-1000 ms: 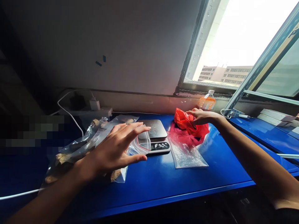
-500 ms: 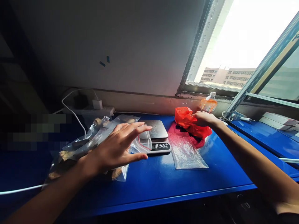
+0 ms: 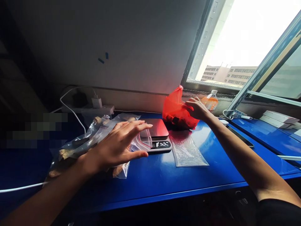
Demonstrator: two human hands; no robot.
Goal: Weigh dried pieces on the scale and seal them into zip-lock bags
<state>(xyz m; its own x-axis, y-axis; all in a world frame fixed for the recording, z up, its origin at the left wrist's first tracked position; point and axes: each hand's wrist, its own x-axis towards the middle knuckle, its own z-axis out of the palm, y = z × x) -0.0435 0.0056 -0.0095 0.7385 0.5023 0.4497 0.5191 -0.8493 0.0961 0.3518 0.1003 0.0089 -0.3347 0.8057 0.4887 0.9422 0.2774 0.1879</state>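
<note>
My left hand (image 3: 124, 141) is held out with its fingers spread, over clear zip bags (image 3: 103, 131) that contain brownish pieces. Right beside its fingertips is the red-lined mouth of a zip bag (image 3: 144, 139), against the kitchen scale (image 3: 158, 128). At the back, my right hand (image 3: 196, 108) has its fingers closed on the side of a red plastic bag (image 3: 172, 108); its fingertips are partly hidden. Dark contents show through the lower part of that bag. A flat clear plastic bag (image 3: 189, 150) lies in front of it, to the right of the scale.
An orange drink bottle (image 3: 210, 100) stands by the window, behind my right hand. White boxes (image 3: 279, 119) and a dark phone-like slab (image 3: 241, 136) lie to the right. A power strip with a white plug (image 3: 97, 102) is at the back left. The blue table's front edge (image 3: 174, 196) runs across below.
My right hand has moved left and up with the red plastic bag, which now stands taller and nearer the scale. The left hand has stayed almost still.
</note>
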